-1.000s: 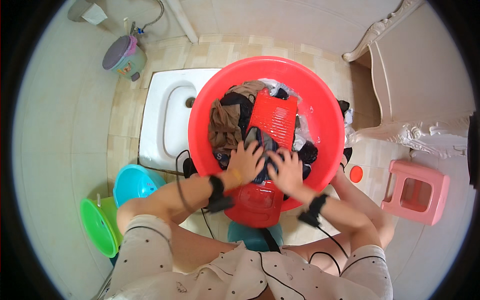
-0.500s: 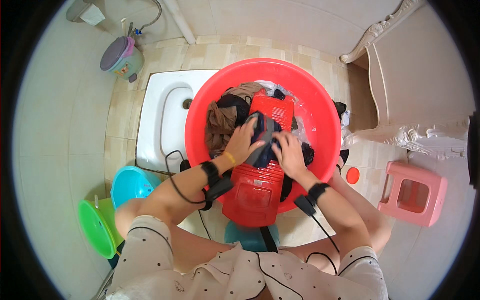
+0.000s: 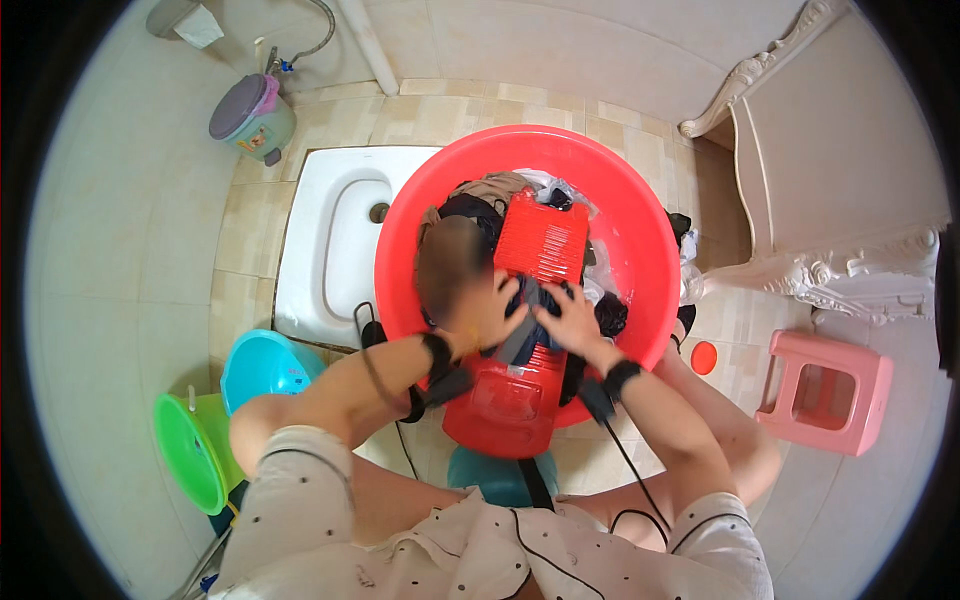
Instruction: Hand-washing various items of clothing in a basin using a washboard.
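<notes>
Pale floor tiles [image 3: 430, 108], round smooth red tub [image 3: 648, 245], ribbed red washboard [image 3: 540, 240] over its near rim, dark crumpled cloth [image 3: 519, 336] on the ridges, your left hand [image 3: 486, 320] and right hand [image 3: 577, 326] bent onto the cloth, whether gripping or pressing unclear.

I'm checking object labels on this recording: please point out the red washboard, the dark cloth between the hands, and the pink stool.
Red washboard [image 3: 541, 238]: head view, on its ridged upper section.
Dark cloth [image 3: 519, 342]: head view, on its grey band.
Pink stool [image 3: 872, 390]: head view, on the frame beside its opening.
</notes>
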